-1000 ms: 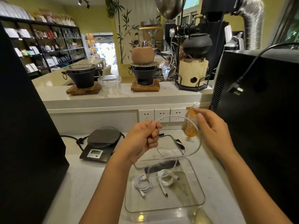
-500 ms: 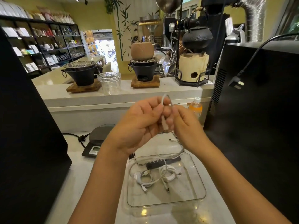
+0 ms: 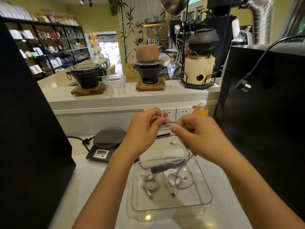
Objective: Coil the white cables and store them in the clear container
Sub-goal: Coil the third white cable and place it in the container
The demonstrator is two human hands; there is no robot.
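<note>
Looking at the counter first: the clear container [image 3: 204, 198] sits near the front edge, right below both hands, with its lid [image 3: 166, 152] lying flat just beyond it on the far side. Two coiled cables [image 3: 149, 183] are already resting on the container floor, one left and one right, close together but I can't tell if they touch. The third white cable [image 3: 170, 125] is up in the air above the far end of the container, and that's the one being wound. The left hand [image 3: 143, 128] has its fingers curled around the small loop, pinching it near the top. The right hand [image 3: 200, 134] sits just right of it, fingers closed on the same cable, so the short held stretch runs left to right between the two grips. From the right hand the loose tail [image 3: 183, 164] drops down and toward the near side, trailing into the container. My guess is the next wrap pulls that slack up to the loop, so the right hand does the feeding while the left just keeps the coil together
</note>
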